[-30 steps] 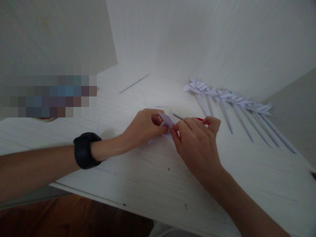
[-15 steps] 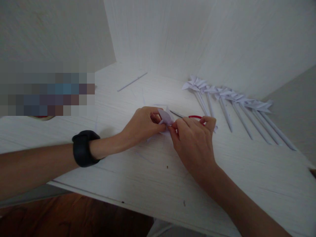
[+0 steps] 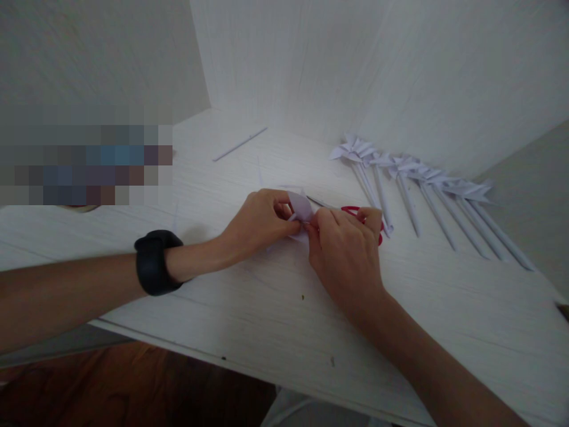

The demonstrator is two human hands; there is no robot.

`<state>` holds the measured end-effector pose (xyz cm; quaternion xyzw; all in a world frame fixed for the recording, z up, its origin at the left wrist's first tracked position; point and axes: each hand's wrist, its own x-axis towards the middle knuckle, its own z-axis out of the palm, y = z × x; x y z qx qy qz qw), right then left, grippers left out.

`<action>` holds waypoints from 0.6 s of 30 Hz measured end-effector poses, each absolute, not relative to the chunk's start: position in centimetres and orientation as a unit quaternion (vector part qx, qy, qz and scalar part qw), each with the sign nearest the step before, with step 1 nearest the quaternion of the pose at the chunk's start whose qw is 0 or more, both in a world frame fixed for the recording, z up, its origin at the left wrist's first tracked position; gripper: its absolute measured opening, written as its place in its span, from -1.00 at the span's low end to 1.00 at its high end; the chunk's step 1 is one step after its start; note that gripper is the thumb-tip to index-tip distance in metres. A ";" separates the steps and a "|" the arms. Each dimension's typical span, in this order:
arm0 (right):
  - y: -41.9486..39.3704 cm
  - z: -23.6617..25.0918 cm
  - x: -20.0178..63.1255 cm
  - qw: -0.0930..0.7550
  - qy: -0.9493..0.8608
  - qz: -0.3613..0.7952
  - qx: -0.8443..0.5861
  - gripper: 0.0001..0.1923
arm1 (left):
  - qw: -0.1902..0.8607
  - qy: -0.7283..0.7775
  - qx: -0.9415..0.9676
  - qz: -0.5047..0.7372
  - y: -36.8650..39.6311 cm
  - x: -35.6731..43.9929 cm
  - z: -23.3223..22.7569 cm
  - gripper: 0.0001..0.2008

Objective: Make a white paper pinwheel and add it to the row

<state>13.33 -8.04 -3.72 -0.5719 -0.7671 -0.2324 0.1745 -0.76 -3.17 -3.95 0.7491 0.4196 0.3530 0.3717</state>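
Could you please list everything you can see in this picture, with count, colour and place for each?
folded paper piece: one, pale white, pinched between the fingertips of both hands above the table.
scissors: one pair, red handles, lying just behind the right hand, partly hidden.
paper pinwheels: a row, exact count unclear, white, on rolled paper sticks, laid side by side at the right rear of the table.
paper stick: one, white, lying alone at the back left.
table: one, whitish wood grain, under everything.
wall panels: white, standing behind the table.
floor: reddish brown, below the table's near edge.
wristband: one, black, on the left wrist.
left hand: holds the paper.
right hand: holds the paper.
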 end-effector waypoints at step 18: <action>-7.8 -4.2 13.2 0.206 -0.775 -0.203 -0.563 -0.85 | 0.416 0.426 0.731 0.333 -2.8 -0.8 -4.5 -0.91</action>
